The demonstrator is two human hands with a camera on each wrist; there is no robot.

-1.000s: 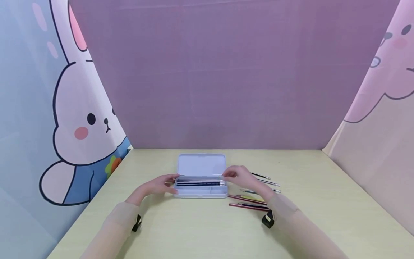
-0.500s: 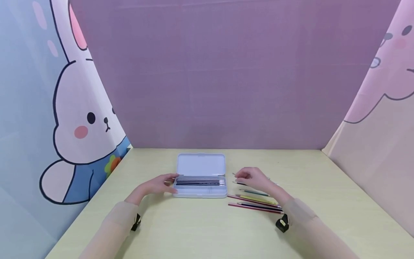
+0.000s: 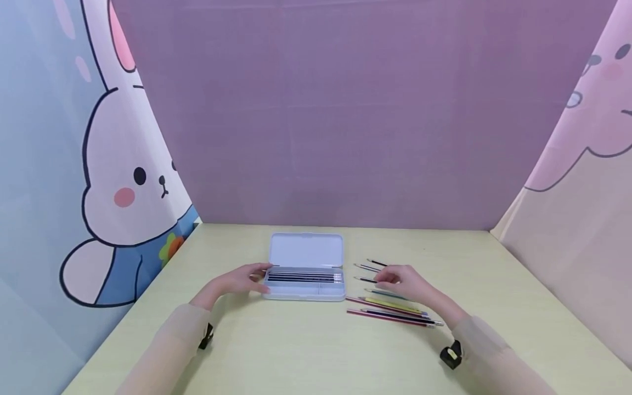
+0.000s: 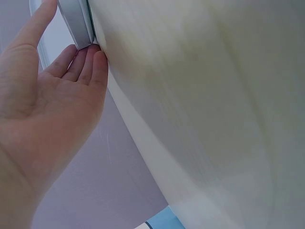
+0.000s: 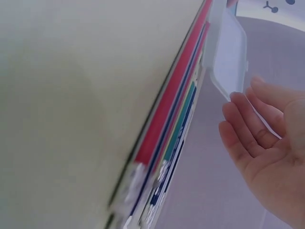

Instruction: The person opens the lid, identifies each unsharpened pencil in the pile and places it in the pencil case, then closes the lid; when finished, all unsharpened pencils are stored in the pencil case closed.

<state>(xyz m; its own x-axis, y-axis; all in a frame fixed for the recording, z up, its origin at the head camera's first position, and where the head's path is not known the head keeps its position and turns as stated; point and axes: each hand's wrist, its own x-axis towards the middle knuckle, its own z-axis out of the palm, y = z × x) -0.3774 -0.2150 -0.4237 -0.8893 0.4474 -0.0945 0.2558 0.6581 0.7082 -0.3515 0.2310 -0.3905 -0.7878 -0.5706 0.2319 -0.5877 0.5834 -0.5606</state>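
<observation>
A white pencil case (image 3: pixel 303 297) lies on the table with its lid raised at the back. Several dark pencils (image 3: pixel 301 277) lie side by side in its rear compartment. My left hand (image 3: pixel 241 280) holds the case's left end, thumb at the front corner and fingers farther back; the left wrist view shows those fingers against the end wall. My right hand (image 3: pixel 407 282) hovers over the loose pencils right of the case, nearest a dark pencil (image 3: pixel 364 279). In the right wrist view its fingers are loosely bent, and nothing shows between them and the thumb.
Right of the case lie several loose pencils, among them a yellow pencil (image 3: pixel 395 305), a green pencil (image 3: pixel 387 294) and a red pencil (image 3: pixel 382 317). The case's front compartments hold nothing visible. A purple cloth (image 3: pixel 345 137) hangs behind the table (image 3: pixel 296 345).
My right hand has moved right, away from the case's right end and over the loose pencils, uncovering several of them. My left hand has stayed at the case.
</observation>
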